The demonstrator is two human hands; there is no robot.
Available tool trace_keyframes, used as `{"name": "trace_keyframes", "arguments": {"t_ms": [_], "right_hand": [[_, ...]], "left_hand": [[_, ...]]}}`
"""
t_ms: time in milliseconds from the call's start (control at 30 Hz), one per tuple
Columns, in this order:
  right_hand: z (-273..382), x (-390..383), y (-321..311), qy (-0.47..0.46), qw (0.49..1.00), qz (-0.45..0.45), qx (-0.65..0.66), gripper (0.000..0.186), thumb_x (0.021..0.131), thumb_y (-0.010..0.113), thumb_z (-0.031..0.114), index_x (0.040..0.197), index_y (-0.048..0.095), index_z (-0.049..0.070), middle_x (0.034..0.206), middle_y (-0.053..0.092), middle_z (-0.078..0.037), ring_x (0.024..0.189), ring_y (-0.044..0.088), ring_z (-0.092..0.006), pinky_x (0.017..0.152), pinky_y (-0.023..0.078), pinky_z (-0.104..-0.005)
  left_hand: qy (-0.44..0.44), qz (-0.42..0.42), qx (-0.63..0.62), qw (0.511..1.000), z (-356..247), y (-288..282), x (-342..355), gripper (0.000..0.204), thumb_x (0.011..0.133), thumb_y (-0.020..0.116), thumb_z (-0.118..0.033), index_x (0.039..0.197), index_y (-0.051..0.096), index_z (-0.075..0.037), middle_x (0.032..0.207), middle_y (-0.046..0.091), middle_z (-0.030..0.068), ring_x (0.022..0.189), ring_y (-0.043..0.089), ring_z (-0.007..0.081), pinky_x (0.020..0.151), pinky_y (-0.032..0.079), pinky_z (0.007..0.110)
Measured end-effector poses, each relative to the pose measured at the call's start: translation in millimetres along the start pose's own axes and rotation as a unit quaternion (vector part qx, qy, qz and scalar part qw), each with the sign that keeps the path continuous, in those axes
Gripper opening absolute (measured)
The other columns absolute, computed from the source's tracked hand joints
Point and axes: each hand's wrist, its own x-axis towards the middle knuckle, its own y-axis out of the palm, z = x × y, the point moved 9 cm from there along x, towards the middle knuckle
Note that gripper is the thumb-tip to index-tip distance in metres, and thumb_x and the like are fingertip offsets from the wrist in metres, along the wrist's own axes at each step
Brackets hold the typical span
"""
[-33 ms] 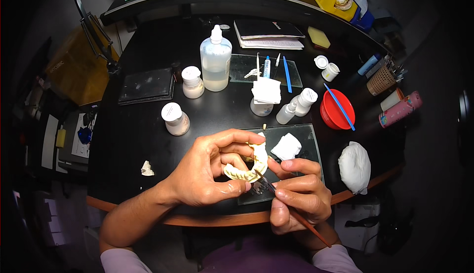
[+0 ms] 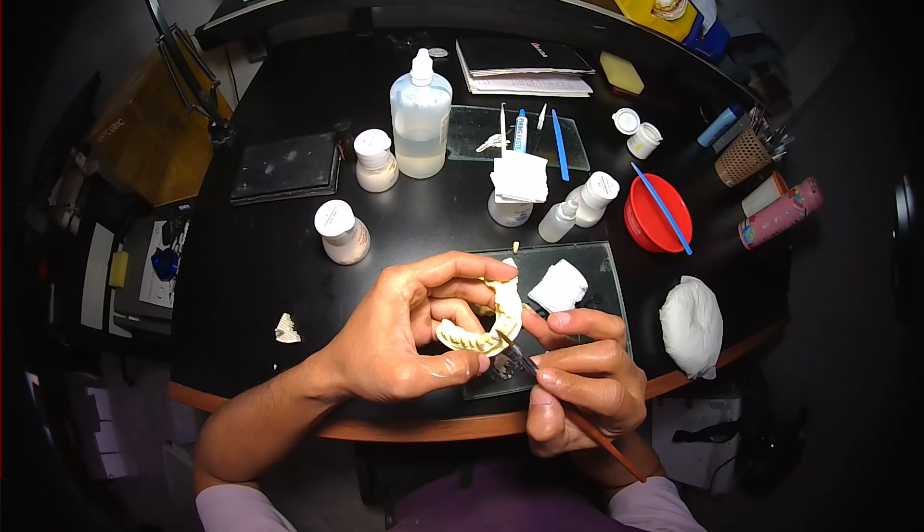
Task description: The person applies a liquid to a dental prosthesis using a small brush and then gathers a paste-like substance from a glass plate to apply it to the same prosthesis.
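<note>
A pale yellow, horseshoe-shaped dental model point(image 2: 507, 312) with a row of teeth is held up over the front of the table. My left hand point(image 2: 399, 325) grips it, forefinger over its far end and thumb below its near side. A thin brush point(image 2: 602, 443) with a reddish-brown handle and dark tip lies pinched in my right hand point(image 2: 592, 373). Its tip touches the model at the near right of the curve. Beneath both hands is a glass slab point(image 2: 606, 282), bearing folded white gauze point(image 2: 559, 285). A small tooth-coloured piece point(image 2: 516, 247) sits at the slab's far edge.
White-capped jars point(image 2: 342, 232) point(image 2: 376, 160) and a squeeze bottle point(image 2: 421, 128) stand at left and centre. Farther right are a small dropper bottle point(image 2: 558, 222), a red bowl point(image 2: 654, 219) with a blue stick across it, and a white cloth bundle point(image 2: 691, 328). A lamp arm point(image 2: 183, 60) rises at far left.
</note>
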Motion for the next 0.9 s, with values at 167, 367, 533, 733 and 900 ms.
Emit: {"name": "trace_keyframes", "arguments": {"t_ms": [167,367,533,733,900], "right_hand": [[-1.1,-0.9,-0.6,0.002,1.000,-0.001,-0.001,0.018,0.089,0.072,0.001,0.107,0.069,0.002,0.097,0.069,-0.010,0.114,0.068,-0.0338,0.089,0.068,-0.0401],[0.4,-0.6,-0.5,-0.006,1.000,0.000,-0.009,0.018,0.089,0.073,0.002,0.107,0.069,0.003,0.097,0.069,-0.010,0.112,0.069,-0.0338,0.087,0.068,-0.0386],[0.2,-0.2,-0.5,-0.002,1.000,0.002,-0.013,0.018,0.090,0.073,0.002,0.107,0.069,0.003,0.097,0.070,-0.010,0.112,0.070,-0.0342,0.086,0.068,-0.0379],[-0.7,-0.3,-0.4,0.000,1.000,-0.002,-0.008,0.017,0.090,0.073,0.003,0.106,0.069,0.003,0.096,0.070,-0.010,0.112,0.070,-0.0342,0.085,0.068,-0.0369],[-0.4,-0.9,-0.8,-0.001,1.000,-0.002,-0.009,0.016,0.090,0.073,0.003,0.106,0.069,0.003,0.095,0.070,-0.010,0.111,0.071,-0.0342,0.083,0.067,-0.0361]], "left_hand": [[-0.001,0.004,0.002,1.000,0.6,0.2,0.6,0.074,0.078,0.072,0.016,0.147,0.045,0.013,0.126,0.062,0.0179,0.100,0.069,0.0128,0.086,0.058,0.023],[0.001,0.004,0.002,1.000,0.6,0.1,-0.2,0.074,0.078,0.073,0.016,0.147,0.045,0.013,0.125,0.061,0.0168,0.102,0.068,0.0129,0.086,0.058,0.023],[-0.005,0.000,-0.010,1.000,2.0,-0.6,-0.1,0.075,0.077,0.073,0.015,0.147,0.046,0.013,0.125,0.061,0.0161,0.102,0.068,0.0126,0.087,0.058,0.023],[-0.009,-0.005,-0.010,1.000,0.9,-0.2,-0.4,0.074,0.077,0.074,0.015,0.146,0.047,0.013,0.123,0.061,0.0154,0.101,0.066,0.0117,0.086,0.057,0.023],[-0.007,-0.005,-0.006,1.000,1.0,-0.2,0.1,0.074,0.076,0.074,0.015,0.146,0.046,0.013,0.123,0.061,0.0157,0.101,0.067,0.0124,0.087,0.057,0.023]]}}
